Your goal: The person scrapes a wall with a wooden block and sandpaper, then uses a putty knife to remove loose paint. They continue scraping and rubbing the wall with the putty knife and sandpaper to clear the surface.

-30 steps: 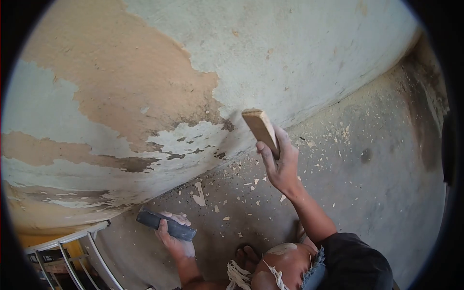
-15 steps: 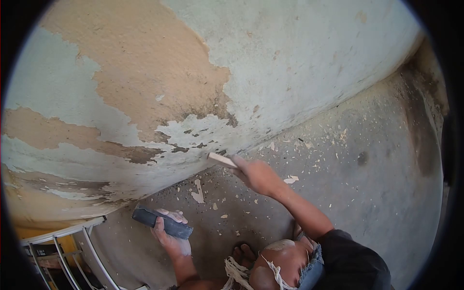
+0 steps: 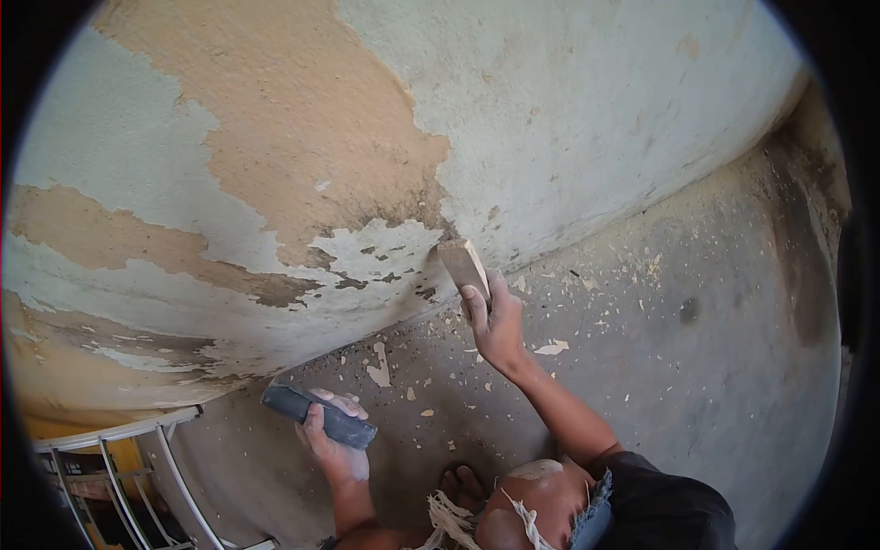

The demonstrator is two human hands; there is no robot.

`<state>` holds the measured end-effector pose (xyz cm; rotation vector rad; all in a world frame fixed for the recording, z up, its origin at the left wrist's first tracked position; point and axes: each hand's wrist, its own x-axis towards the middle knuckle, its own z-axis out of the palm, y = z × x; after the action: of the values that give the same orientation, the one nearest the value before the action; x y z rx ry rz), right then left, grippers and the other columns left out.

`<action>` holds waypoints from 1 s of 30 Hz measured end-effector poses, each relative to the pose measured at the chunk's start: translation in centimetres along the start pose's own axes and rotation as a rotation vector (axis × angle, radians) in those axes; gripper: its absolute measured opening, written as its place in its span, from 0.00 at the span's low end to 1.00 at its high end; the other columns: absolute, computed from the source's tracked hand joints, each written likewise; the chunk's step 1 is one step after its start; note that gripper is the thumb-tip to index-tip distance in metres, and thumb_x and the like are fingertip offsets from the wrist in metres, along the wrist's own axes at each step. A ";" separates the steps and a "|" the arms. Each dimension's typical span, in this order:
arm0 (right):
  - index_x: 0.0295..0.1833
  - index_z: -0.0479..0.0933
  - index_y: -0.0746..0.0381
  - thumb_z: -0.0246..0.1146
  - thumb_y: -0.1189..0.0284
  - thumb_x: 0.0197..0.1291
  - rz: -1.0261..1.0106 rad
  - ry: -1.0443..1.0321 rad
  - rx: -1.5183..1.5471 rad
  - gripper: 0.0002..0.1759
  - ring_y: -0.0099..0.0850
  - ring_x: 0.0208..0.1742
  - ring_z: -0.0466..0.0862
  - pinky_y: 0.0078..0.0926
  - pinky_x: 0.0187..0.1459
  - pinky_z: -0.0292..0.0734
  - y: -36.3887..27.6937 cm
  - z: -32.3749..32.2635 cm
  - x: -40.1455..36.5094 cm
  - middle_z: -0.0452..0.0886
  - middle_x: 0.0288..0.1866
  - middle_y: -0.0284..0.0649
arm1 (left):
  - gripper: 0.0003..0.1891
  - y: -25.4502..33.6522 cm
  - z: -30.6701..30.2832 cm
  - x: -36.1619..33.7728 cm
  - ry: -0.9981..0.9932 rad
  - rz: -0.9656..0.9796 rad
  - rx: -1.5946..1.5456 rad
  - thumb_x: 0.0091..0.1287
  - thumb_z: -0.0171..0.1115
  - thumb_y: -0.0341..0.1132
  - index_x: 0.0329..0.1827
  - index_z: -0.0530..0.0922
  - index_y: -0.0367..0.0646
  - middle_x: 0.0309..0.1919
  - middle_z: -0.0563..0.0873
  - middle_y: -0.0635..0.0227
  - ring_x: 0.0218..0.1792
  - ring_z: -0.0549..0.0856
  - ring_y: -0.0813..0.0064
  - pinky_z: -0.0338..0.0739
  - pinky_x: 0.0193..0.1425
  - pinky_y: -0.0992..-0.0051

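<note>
My right hand (image 3: pixel 497 321) grips a flat wooden block (image 3: pixel 466 265), thumb on one side and fingers on the other. The block's far end is up against the wall (image 3: pixel 568 137), by the lower tip of a peeled tan patch (image 3: pixel 302 119); whether it touches cannot be made out. Down at the left, my left hand (image 3: pixel 335 449) is closed around a dark grey oblong block (image 3: pixel 319 418), held above the floor. Whitish dust coats its fingers and wrist.
Paint flakes (image 3: pixel 379 365) are scattered over the grey concrete floor (image 3: pixel 733 394) along the wall's foot. A metal-framed rack or ladder (image 3: pixel 119 431) stands at the lower left. My bent knee (image 3: pixel 504 527) and a sandalled foot (image 3: pixel 463 481) show at the bottom.
My right hand has moved up along the wall and turned the wooden block, so its broad face now shows. The left hand with the grey block appears slightly further right; the view has shifted a little.
</note>
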<state>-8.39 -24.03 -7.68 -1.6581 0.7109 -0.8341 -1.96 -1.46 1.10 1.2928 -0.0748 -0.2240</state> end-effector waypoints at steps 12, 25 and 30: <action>0.52 0.71 0.65 0.52 0.58 0.76 0.051 -0.052 0.447 0.19 0.18 0.27 0.73 0.19 0.28 0.70 4.1 0.5 0.3 0.75 0.30 0.32 | 0.15 0.2 -0.9 0.0 0.049 0.059 0.005 0.67 0.59 0.44 0.44 0.72 0.41 0.21 0.76 0.63 0.23 0.77 0.69 0.78 0.40 0.66; 0.52 0.76 0.66 0.58 0.59 0.72 0.202 -0.026 0.295 0.20 0.21 0.26 0.76 0.23 0.29 0.71 4.4 0.8 0.7 0.79 0.25 0.34 | 0.12 -0.2 -0.7 0.0 -0.062 0.019 0.017 0.71 0.56 0.44 0.45 0.72 0.45 0.23 0.75 0.68 0.27 0.76 0.72 0.73 0.49 0.68; 0.51 0.76 0.66 0.58 0.57 0.72 0.135 0.015 0.254 0.21 0.20 0.27 0.76 0.22 0.29 0.71 3.4 0.7 0.4 0.79 0.26 0.35 | 0.13 -0.4 -0.6 0.2 -0.089 -0.029 0.010 0.71 0.56 0.45 0.46 0.72 0.44 0.23 0.74 0.68 0.28 0.76 0.72 0.74 0.49 0.68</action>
<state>-7.74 -24.74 -11.06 -1.3639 0.6885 -0.8054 -1.69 -1.06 0.51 1.2942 -0.1331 -0.3067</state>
